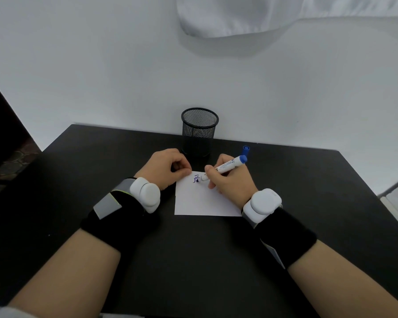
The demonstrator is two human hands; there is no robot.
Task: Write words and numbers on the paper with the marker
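Observation:
A small white paper (202, 201) lies on the black table (193, 260) in front of me. Blue strokes (195, 180) are written near its top left corner. My right hand (230, 182) grips a white marker (228, 167) with a blue end, its tip touching the paper beside the strokes. My left hand (166, 167) is curled, fingers pressing the paper's top left corner. A blue marker cap (245, 150) lies on the table just behind my right hand.
A black mesh pen cup (199, 131) stands at the table's back edge, right behind my hands, against the white wall (101, 76). Both wrists carry white devices on black bands. The table's right edge (377, 198) drops off near a metal rail.

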